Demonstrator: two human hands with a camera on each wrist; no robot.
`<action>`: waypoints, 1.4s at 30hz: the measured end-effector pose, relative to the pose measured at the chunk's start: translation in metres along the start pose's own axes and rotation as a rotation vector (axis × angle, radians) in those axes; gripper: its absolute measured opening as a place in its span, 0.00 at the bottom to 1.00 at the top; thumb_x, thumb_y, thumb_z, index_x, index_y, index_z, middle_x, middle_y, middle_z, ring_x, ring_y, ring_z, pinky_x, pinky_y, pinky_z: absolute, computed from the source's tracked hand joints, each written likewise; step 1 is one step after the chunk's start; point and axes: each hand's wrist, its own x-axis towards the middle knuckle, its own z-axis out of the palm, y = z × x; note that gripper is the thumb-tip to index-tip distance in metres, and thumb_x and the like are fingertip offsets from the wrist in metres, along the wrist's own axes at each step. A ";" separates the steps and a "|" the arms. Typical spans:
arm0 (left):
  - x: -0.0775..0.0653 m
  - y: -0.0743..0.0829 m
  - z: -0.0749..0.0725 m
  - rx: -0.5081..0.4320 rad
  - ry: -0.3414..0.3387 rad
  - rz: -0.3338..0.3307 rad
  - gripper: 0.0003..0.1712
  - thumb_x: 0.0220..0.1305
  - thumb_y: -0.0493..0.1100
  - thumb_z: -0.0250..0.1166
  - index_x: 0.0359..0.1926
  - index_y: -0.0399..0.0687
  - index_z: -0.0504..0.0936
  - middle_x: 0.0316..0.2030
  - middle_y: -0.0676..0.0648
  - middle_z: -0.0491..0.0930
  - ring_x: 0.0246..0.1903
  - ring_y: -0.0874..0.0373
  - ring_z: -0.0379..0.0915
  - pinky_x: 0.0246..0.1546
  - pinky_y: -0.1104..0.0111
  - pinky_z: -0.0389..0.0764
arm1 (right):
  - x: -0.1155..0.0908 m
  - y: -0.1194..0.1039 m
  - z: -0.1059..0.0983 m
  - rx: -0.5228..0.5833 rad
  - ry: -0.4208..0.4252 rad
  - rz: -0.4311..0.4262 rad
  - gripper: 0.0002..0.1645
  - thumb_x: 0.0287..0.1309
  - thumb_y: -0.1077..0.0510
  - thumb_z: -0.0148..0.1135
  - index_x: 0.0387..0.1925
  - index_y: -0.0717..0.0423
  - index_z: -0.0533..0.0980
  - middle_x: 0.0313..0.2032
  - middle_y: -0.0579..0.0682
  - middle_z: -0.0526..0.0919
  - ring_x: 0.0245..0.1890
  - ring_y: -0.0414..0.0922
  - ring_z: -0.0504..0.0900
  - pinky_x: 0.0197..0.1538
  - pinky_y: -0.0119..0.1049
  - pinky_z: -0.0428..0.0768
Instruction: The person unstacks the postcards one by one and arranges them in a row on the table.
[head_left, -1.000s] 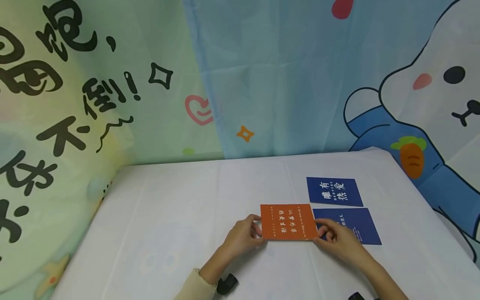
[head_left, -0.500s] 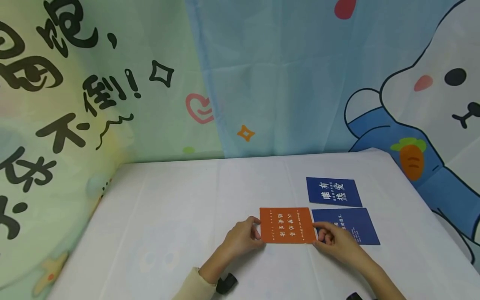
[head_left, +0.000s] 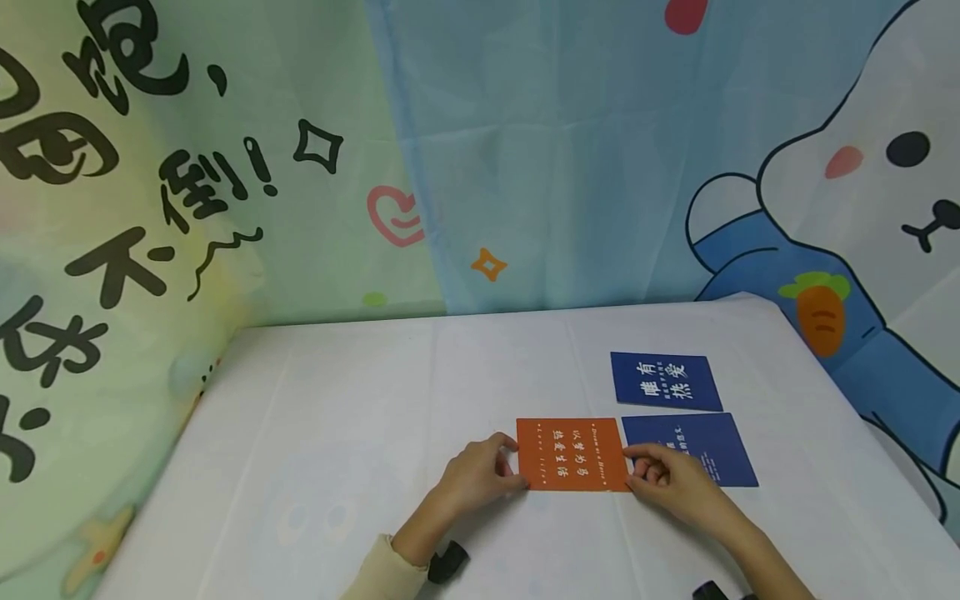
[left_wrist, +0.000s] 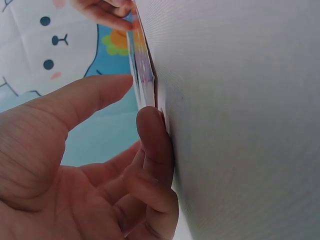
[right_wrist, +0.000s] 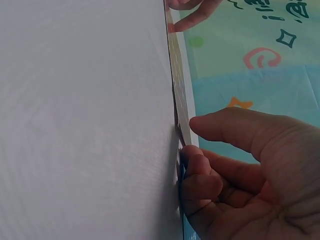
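An orange card (head_left: 573, 454) with white lettering lies low over the white tabletop, in front of me. My left hand (head_left: 480, 475) holds its left edge between thumb and fingers, and my right hand (head_left: 669, 479) holds its right edge the same way. Seen edge-on, the card (left_wrist: 145, 75) is a thin strip in the left wrist view, with the thumb and a fingertip at its end. The right wrist view likewise shows the card (right_wrist: 179, 85) edge-on by the fingers. A blue card (head_left: 723, 454) lies under my right hand, partly hidden by it.
A second blue card (head_left: 666, 381) with white characters lies just beyond the first. White cloth (head_left: 337, 400) covers the table. Behind it hangs a printed backdrop (head_left: 555, 167) with a cartoon bear and lettering.
The orange card has come slightly nearer to me, and its far edge now sits a little below the near blue card's far edge. Both hands have kept their hold on it.
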 end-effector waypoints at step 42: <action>0.044 0.031 0.020 -0.229 0.116 0.196 0.29 0.61 0.38 0.67 0.62 0.37 0.70 0.36 0.50 0.74 0.28 0.66 0.67 0.29 0.76 0.70 | -0.001 0.025 -0.039 -0.094 0.352 -0.138 0.19 0.57 0.65 0.67 0.51 0.62 0.78 0.36 0.49 0.79 0.34 0.28 0.70 0.33 0.25 0.75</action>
